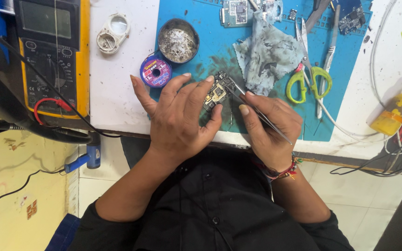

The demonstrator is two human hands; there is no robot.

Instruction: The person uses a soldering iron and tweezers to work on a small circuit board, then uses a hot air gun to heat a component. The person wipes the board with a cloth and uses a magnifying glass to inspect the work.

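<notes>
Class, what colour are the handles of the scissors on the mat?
Bright green scissor handles, seen in the head view.

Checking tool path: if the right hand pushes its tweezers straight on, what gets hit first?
Probably the small circuit board in the left hand: the tweezers in the right hand already point at it, tips seemingly touching.

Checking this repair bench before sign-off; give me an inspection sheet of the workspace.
Surface: blue mat on a white table, stained.
Job's things: small circuit board held in left hand; tweezers in right hand, tips on the board.
Clutter: grey cloth, green-handled scissors, round tin, wick spool, yellow bottle.
Grippers: both hands closed on their items.
Cables: white and dark wires at right; meter leads.
Surroundings: yellow multimeter, tiled floor.
</notes>
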